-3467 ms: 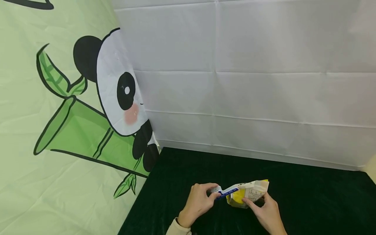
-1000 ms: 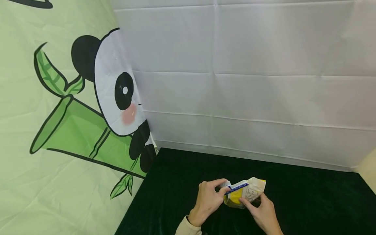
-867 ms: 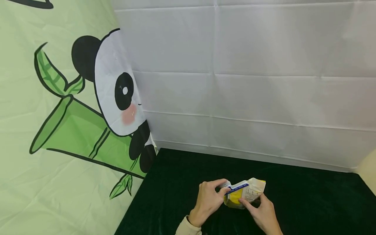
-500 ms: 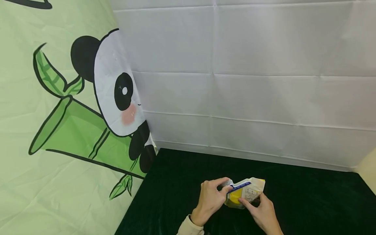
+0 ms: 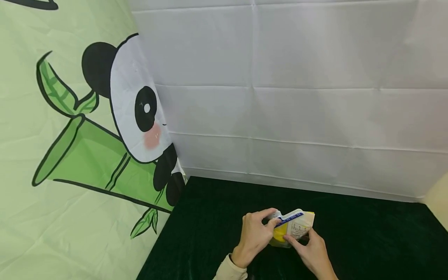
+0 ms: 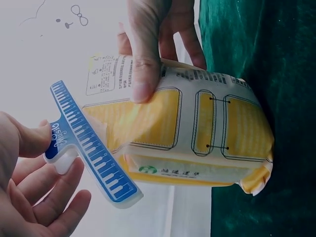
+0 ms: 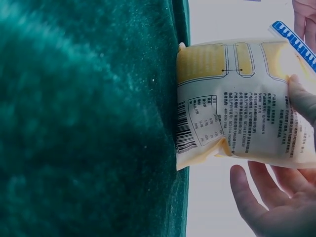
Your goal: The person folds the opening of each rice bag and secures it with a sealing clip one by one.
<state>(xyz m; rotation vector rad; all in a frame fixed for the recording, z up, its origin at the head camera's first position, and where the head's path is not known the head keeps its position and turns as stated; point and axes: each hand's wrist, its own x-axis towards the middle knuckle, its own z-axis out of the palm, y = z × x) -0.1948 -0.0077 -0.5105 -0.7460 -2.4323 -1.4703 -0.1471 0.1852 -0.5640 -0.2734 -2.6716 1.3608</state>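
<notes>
My left hand (image 5: 257, 233) pinches the handle of a blue-and-white bag clip (image 6: 91, 140), its long bar printed like piano keys. In the left wrist view the bar slants across the narrow top end of a yellow-and-white food bag (image 6: 197, 123). Whether the clip's bar grips the bag or only lies in front of it, I cannot tell. My right hand (image 5: 313, 251) holds the bag from the right, with its thumb (image 6: 143, 81) pressed on the printed side. In the right wrist view the bag's wide end, with a barcode, meets the green cloth (image 7: 98, 123).
A dark green cloth (image 5: 378, 237) covers the table under both hands. Behind it hangs a white creased sheet (image 5: 297, 116). A pale green curtain with a panda (image 5: 136, 112) and bamboo print stands along the left side.
My left hand has moved right and slightly up with the clip, bringing its bar further across the bag. My right hand and the bag have shifted a little to the left since the earliest frame.
</notes>
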